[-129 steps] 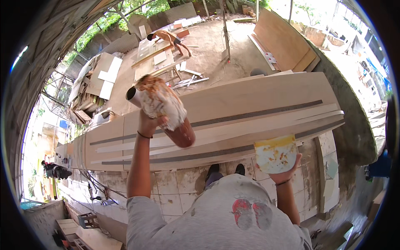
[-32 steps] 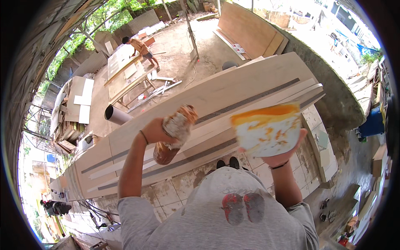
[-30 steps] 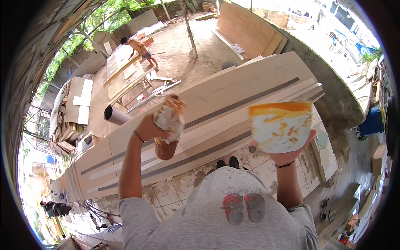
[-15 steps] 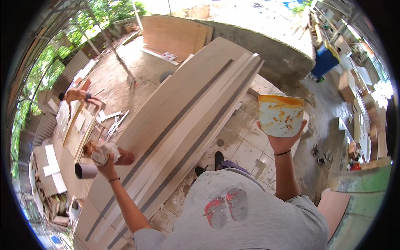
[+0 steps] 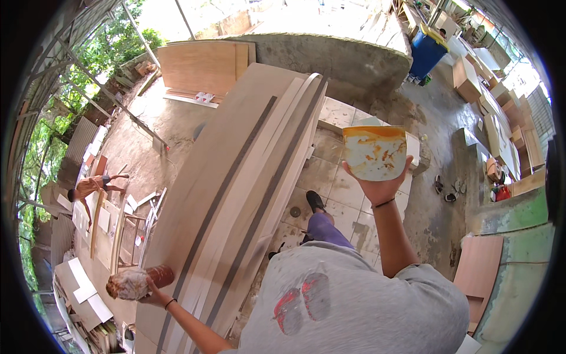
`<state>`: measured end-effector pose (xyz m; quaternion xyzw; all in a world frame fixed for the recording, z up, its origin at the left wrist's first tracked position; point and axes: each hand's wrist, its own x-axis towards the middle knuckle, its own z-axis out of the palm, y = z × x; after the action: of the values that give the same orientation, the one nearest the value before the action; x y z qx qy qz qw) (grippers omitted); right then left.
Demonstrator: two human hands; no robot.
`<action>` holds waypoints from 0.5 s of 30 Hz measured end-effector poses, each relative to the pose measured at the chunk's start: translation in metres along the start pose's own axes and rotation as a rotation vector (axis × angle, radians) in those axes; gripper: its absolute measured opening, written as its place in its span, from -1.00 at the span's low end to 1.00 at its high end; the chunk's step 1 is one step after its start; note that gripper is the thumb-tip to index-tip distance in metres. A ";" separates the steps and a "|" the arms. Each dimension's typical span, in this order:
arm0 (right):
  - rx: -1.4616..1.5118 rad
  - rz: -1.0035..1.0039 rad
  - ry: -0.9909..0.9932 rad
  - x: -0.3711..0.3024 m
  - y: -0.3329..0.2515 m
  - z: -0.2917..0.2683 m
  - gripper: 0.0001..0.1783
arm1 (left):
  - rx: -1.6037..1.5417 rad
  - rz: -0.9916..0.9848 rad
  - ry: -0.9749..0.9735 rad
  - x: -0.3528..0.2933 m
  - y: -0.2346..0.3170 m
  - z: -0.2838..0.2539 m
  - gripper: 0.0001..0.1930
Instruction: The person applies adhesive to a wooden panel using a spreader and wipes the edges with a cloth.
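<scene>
My left hand (image 5: 155, 296) is closed around a reddish-brown cylinder (image 5: 158, 276) whose far end is coated in whitish and brown, crusty material. It is held beside the left edge of a long stack of wooden boards (image 5: 227, 141) with dark strips running along it. In my right hand (image 5: 382, 187), over the tiles, is a white piece (image 5: 374, 158) with a rounded lower edge, smeared orange along its top. Fingers and thumb grip it from below on both sides. Whether it is a flat plate or a cut container, I cannot tell.
A low concrete wall (image 5: 354, 62) stands beyond the boards, with plywood sheets (image 5: 203, 68) at its left end. A blue bin (image 5: 427, 53) is at the far right. Another person (image 5: 91, 187) bends over a workbench on the left. Shoes (image 5: 451, 196) lie on the right floor.
My view has turned and I have stepped along the boards, one foot now forward. The cylinder in my left hand has swung lower and nearer; the white piece stays raised in my right hand.
</scene>
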<state>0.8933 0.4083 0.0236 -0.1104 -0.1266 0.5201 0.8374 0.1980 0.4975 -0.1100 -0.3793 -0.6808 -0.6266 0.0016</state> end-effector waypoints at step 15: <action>0.115 0.234 0.116 0.167 -0.105 -0.119 0.07 | 0.064 0.628 -1.084 -0.351 0.274 0.335 -0.39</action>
<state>1.0920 0.5065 -0.0392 -0.1062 -0.0340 0.6135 0.7818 0.7482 0.5832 -0.1164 -0.8249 -0.4593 -0.2940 -0.1488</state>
